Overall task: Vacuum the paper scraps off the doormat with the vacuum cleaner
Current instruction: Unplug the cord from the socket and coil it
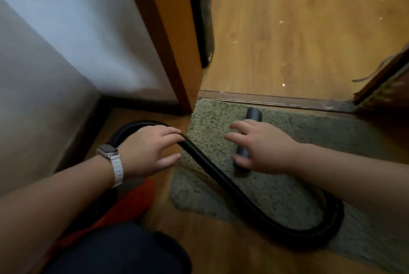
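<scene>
doormat (298, 132), green and shaggy, sits lower centre with black hose (221, 177) looping across it. my left grip (148, 149) spreads wide over the hose; my right grip (263, 147), fingers wide, hovers over the dark nozzle (254, 113) at centre.

A wood floor (298, 37) runs from near to far, crossed by a threshold strip (276, 100). A shaggy green doormat (287, 132) lies on it just near of the strip. A black ribbed hose (221, 176) curves on the bare floor at left, crosses the mat diagonally and loops at its near right. A dark tube (254, 113) lies on the mat's far part. Small white scraps (281, 22) dot the far floor beyond the strip. A red object (132, 205) sits near left.
</scene>
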Action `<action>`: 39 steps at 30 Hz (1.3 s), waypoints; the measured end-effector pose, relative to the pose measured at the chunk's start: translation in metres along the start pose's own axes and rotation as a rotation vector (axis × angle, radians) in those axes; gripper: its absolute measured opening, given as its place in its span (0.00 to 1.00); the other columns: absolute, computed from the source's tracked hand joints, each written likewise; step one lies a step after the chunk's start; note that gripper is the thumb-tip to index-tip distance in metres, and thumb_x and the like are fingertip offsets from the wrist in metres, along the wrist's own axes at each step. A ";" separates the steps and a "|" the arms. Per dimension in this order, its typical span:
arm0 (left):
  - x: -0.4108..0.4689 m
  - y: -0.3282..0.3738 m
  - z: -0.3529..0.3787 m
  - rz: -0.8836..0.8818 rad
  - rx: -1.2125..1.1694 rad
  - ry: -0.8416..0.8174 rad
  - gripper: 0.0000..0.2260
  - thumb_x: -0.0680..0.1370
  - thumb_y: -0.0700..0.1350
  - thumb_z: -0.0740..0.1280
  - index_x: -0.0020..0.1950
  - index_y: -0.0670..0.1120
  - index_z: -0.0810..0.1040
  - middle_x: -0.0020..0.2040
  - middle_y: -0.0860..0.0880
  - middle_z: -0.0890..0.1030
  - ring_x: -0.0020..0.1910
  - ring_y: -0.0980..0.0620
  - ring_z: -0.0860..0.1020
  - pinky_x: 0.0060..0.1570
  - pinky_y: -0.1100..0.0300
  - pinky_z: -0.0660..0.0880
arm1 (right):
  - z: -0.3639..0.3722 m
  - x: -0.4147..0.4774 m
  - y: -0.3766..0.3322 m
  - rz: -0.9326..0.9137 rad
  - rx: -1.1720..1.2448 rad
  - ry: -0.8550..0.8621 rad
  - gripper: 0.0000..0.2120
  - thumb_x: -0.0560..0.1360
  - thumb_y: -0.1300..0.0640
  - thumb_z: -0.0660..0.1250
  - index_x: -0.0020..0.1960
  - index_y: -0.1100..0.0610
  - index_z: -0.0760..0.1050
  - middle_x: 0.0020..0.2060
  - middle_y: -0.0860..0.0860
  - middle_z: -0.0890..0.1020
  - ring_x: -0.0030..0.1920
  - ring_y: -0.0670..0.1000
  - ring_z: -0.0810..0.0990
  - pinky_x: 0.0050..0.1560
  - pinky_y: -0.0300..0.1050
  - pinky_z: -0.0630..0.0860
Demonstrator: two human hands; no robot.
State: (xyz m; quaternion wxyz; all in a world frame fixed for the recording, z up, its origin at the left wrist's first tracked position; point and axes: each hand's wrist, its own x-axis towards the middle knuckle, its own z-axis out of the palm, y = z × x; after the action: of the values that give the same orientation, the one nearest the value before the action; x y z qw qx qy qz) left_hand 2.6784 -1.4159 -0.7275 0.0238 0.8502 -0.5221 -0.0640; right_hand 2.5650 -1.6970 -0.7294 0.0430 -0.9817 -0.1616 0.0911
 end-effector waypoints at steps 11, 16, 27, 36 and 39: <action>-0.178 -0.077 -0.009 -0.470 -0.158 0.199 0.27 0.76 0.62 0.59 0.67 0.47 0.78 0.67 0.48 0.78 0.67 0.49 0.74 0.67 0.52 0.70 | -0.025 0.116 -0.152 -0.266 0.004 0.016 0.26 0.78 0.41 0.64 0.73 0.49 0.70 0.70 0.53 0.71 0.67 0.57 0.73 0.63 0.53 0.75; -0.253 -0.098 0.016 -0.666 -0.318 0.198 0.27 0.76 0.64 0.60 0.69 0.51 0.74 0.69 0.51 0.76 0.68 0.50 0.73 0.67 0.49 0.71 | -0.029 0.148 -0.227 -0.388 0.026 0.018 0.25 0.77 0.42 0.62 0.71 0.51 0.72 0.65 0.55 0.74 0.63 0.59 0.75 0.60 0.56 0.76; -0.334 -0.076 0.095 -0.717 -0.355 -0.050 0.42 0.73 0.74 0.49 0.80 0.50 0.59 0.80 0.51 0.59 0.77 0.51 0.61 0.74 0.54 0.62 | -0.002 0.196 -0.327 -0.709 -0.170 -0.109 0.25 0.80 0.38 0.57 0.70 0.51 0.70 0.65 0.52 0.73 0.64 0.56 0.73 0.64 0.53 0.72; -0.326 -0.086 0.130 -0.676 -0.375 -0.109 0.54 0.64 0.79 0.58 0.80 0.55 0.39 0.82 0.51 0.44 0.79 0.49 0.54 0.74 0.51 0.59 | 0.023 0.218 -0.321 -0.761 -0.099 -0.135 0.25 0.78 0.34 0.59 0.64 0.50 0.75 0.56 0.51 0.78 0.58 0.54 0.76 0.62 0.52 0.71; -0.320 -0.089 0.130 -0.651 -0.345 -0.090 0.51 0.67 0.74 0.60 0.80 0.53 0.40 0.82 0.50 0.46 0.79 0.48 0.55 0.73 0.53 0.60 | 0.029 0.221 -0.315 -0.766 -0.046 -0.082 0.23 0.77 0.35 0.62 0.60 0.51 0.78 0.52 0.52 0.80 0.53 0.55 0.78 0.58 0.53 0.73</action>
State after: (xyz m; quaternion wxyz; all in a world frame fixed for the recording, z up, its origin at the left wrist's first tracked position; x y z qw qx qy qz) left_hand 2.5968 -1.0867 -0.8389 0.1221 0.9515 -0.2064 -0.1925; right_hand 2.6676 -1.3262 -0.7581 0.0452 -0.8464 -0.5203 0.1039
